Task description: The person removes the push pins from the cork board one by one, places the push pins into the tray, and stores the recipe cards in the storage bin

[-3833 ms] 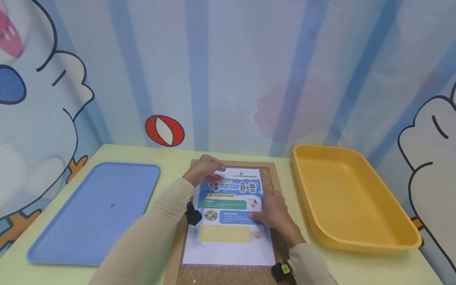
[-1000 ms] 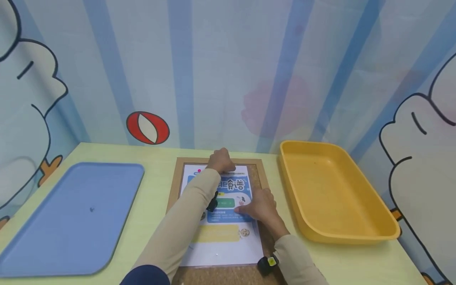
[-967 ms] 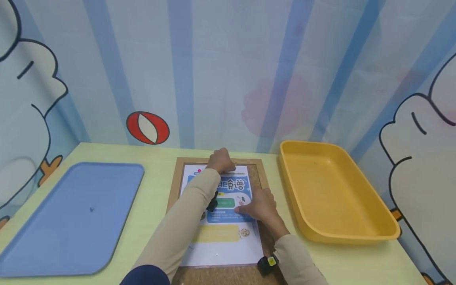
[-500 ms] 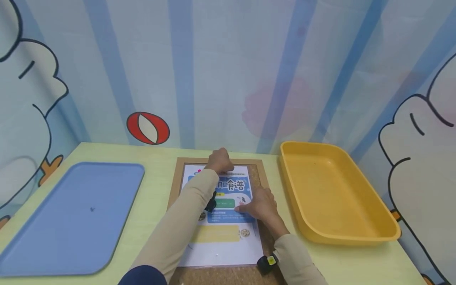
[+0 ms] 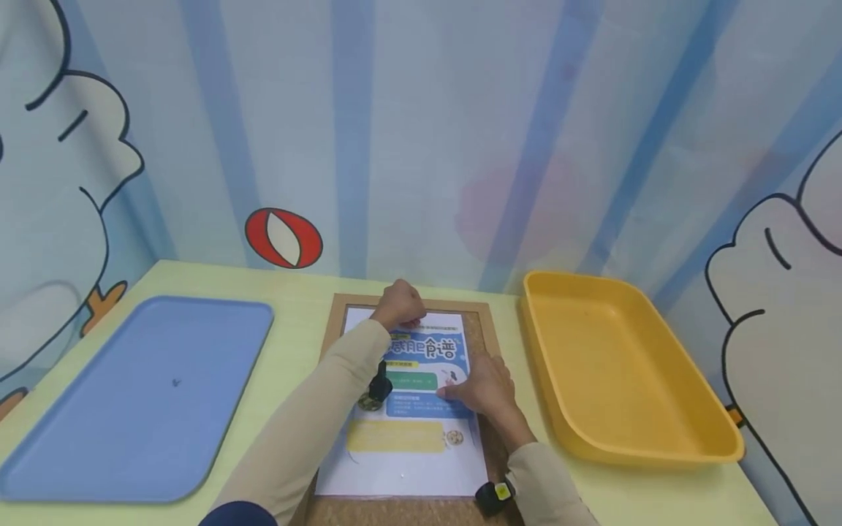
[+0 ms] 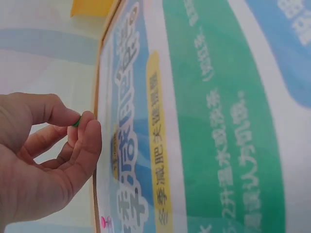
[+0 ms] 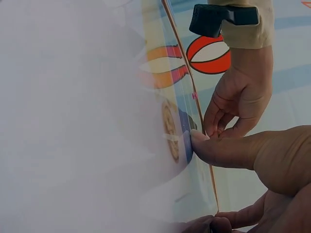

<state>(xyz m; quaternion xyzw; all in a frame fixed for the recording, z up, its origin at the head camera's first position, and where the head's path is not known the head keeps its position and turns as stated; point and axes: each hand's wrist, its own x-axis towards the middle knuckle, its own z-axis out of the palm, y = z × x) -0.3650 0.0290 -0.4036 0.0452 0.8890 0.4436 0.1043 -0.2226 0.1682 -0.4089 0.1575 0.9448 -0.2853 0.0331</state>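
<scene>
On the table point(image 5: 297, 315) lay the cork board point(image 5: 395, 511), the printed sheet point(image 5: 401, 475) flat on it. The right hand point(image 5: 488, 387) was spread, its thumb on the sheet's right side. Compared with 0.5 s earlier, the left hand point(image 5: 400, 303) was slightly further left, baring more of the title point(image 5: 430, 348), and pinched a small green thing point(image 6: 77, 122), probably a push pin, suggesting work at the top edge was unfinished.

Poster point(image 5: 401, 471) title point(image 5: 430, 348): "减肥食谱". Yellow strip point(image 6: 158, 131): "冬季减肥". Green panel point(image 6: 223, 126): "温水或淡茶", "误认为饥饿". Smaller print unreadable.
</scene>
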